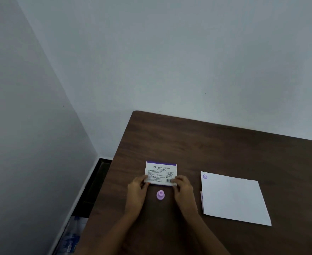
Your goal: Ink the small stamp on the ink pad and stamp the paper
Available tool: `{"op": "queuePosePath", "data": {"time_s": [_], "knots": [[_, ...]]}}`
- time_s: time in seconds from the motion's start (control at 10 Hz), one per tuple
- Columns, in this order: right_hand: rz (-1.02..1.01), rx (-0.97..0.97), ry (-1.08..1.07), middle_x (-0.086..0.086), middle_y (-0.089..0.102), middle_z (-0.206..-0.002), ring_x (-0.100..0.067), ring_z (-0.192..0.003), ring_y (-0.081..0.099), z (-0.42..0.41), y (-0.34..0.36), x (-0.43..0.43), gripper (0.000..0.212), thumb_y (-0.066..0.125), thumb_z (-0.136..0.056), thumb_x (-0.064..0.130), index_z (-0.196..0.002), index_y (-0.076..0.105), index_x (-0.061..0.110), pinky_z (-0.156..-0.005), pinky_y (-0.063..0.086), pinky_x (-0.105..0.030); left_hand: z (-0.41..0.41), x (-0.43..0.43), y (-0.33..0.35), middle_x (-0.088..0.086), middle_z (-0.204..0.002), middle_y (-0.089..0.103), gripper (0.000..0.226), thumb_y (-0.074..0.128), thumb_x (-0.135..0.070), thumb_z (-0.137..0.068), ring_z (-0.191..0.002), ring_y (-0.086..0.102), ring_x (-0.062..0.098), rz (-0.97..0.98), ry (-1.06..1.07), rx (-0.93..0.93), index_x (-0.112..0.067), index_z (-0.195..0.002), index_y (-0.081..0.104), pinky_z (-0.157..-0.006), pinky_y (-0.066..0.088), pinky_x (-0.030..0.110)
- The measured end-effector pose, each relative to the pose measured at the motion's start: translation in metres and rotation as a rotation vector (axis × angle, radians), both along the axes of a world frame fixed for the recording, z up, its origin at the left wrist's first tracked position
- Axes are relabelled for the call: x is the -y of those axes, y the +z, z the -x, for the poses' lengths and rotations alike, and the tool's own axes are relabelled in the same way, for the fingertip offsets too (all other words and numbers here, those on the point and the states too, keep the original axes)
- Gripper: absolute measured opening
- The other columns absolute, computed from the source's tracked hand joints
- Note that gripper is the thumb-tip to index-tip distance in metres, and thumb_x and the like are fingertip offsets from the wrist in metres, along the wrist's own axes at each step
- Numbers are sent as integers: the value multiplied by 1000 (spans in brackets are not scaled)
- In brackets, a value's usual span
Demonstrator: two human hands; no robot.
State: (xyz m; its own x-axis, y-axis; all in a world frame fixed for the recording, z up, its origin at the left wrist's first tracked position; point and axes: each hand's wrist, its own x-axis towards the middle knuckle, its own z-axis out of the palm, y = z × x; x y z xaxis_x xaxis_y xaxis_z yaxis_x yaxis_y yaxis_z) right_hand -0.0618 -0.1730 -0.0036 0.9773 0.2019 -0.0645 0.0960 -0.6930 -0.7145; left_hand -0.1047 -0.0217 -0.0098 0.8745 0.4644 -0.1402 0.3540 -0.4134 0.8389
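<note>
The ink pad (160, 173) is a flat white case with printed text and a purple far edge, lying closed on the brown table (216, 148). My left hand (137, 190) grips its near left corner and my right hand (182, 188) grips its near right corner. The small lilac stamp (160, 195) stands upright on the table between my wrists, just in front of the pad, touched by neither hand. The white paper (232, 197) lies to the right, with one purple stamp mark (204, 176) in its far left corner.
A second sheet peeks out under the paper's left edge (201, 199). The table's left edge runs close to a grey wall corner, with dark floor (96, 181) below and a plastic-wrapped pack of bottles (72, 236) on the floor at lower left.
</note>
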Motion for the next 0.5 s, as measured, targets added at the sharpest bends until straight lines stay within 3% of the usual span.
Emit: {"op": "queuePosePath", "data": {"time_s": [0.1,0.2,0.3,0.4,0.5], "knots": [[115,-22,69,-14,44,-137,-22,-128,38,6,-5,1,34,43,-86,-5,-116,55,6,-107,31,-28,2,2,-6,14,-124,58,31,55,-4,-88,-112,55,21,-86,-38,-28,-6,-119,56,-93,42,26],[206,28,133,-11,42,-140,-22,-130,35,8,-8,2,39,43,-84,-4,-121,52,8,-108,31,-31,1,4,-8,13,-129,55,31,51,-10,-91,-116,51,20,-136,-71,-53,-7,-122,53,-96,40,28],[236,80,112,-16,56,-125,-27,-119,48,1,1,1,31,49,-83,-2,-111,58,4,-102,38,-35,-3,3,-4,10,-139,45,39,49,-18,-92,-126,42,19,-199,-68,-53,-10,-131,44,-104,34,31],[264,256,44,-17,60,-120,-32,-115,53,-6,8,-1,32,54,-82,4,-114,56,5,-99,41,-42,-19,3,0,8,-152,22,55,45,-24,-94,-140,15,18,-408,-165,28,-12,-141,20,-112,9,30],[377,390,-16,-16,52,-132,-31,-125,45,-15,17,-2,39,43,-90,20,-126,45,5,-105,32,-48,-40,9,15,8,-154,3,61,37,-31,-96,-138,-7,15,-595,-289,107,-14,-142,1,-110,-6,30]]}}
